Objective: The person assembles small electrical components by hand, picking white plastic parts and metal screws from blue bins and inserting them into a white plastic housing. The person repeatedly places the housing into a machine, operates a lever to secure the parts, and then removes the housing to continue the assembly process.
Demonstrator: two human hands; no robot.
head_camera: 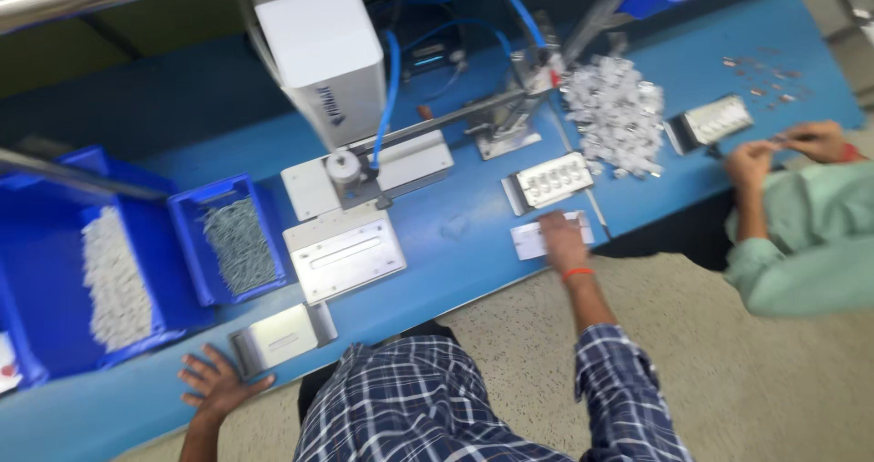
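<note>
Reaching out over the blue bench top (455,234), my right hand (562,240) lies flat, fingers spread, on a small white rectangular plate (533,242) near the bench's front edge; it presses on it rather than grips it, as far as the blurred view shows. My left hand (214,382) rests open, fingers splayed, on the bench edge, touching the corner of a flat brushed-metal plate with a slot (280,336).

Judging from this, the step in hand is picking up or positioning that white plate. Any move with it calls for a pinch at its thin edges, since it lies flush on the smooth surface.

Just beyond the right hand sits a metal tray holding a row of small pale pieces (551,182), and past that a loose heap of shiny silver-white stamped parts (617,114). Centre bench stands a white box-shaped press head with blue air hoses (323,52) above a grey metal fixture plate (344,257). To the left, a blue plastic bin of thin grey pins (238,243) and a larger blue bin of white pieces (114,280).

At the far right, another person in a pale green sleeve (801,234) handles something small with both hands.
</note>
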